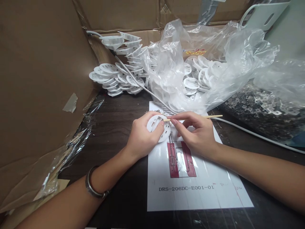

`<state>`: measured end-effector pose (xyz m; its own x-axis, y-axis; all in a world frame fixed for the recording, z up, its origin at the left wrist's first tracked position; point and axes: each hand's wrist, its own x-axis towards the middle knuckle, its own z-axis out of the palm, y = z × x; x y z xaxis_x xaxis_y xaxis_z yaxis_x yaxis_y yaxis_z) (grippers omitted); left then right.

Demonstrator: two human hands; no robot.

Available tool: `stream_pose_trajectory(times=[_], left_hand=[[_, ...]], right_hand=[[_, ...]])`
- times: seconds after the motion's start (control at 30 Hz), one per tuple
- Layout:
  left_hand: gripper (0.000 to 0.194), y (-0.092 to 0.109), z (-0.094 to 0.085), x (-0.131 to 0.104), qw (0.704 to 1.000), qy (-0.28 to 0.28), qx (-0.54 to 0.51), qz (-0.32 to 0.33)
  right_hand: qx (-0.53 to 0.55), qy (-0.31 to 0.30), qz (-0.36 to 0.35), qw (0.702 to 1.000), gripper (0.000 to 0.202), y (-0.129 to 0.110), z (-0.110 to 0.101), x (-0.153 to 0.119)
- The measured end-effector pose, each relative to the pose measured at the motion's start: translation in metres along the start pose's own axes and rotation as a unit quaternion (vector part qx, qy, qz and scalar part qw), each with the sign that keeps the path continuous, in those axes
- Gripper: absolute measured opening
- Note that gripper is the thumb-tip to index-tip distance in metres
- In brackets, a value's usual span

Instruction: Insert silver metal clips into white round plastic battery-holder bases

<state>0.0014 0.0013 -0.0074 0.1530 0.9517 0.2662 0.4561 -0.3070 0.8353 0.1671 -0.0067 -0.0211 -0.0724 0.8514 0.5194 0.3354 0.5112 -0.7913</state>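
Note:
My left hand [142, 135] is closed around the edge of a round white plastic disc [164, 133] with small slots, thumb lying across its face. Between the fingers of my right hand [196, 132] is a thin wooden stick [214, 116]; its near end meets the disc by my left thumb. The stick's middle is hidden behind my right fingers. Beneath both hands lies a printed sheet [188, 198] with a red and white drawing and the text DRS-206DC-E001-01. Some small metal pieces [157, 112] show just beyond the disc, too small to make out clearly.
Stacks of similar white discs [111, 79] stand at the back left. More discs lie in a clear plastic bag [171, 63] behind the sheet. A bag of small metal plates [267, 111] rests at the right. A white cable [152, 95] crosses the table. Cardboard [43, 79] walls the left.

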Motion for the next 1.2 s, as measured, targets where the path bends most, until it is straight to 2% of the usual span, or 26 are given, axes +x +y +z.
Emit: stream_pose_trajectory(times=[0.87, 1.2], left_hand=[[0.01, 0.0028, 0.0, -0.0011, 0.997, 0.025, 0.067, 0.032], [0.01, 0.0019, 0.0017, -0.0001, 0.995, 0.006, 0.081, 0.059]], right_hand=[[-0.021, -0.011, 0.014, 1.0, 0.008, 0.0001, 0.0026, -0.0024], [-0.027, -0.036, 0.047, 0.998, 0.01, 0.0023, 0.0002, -0.004]])
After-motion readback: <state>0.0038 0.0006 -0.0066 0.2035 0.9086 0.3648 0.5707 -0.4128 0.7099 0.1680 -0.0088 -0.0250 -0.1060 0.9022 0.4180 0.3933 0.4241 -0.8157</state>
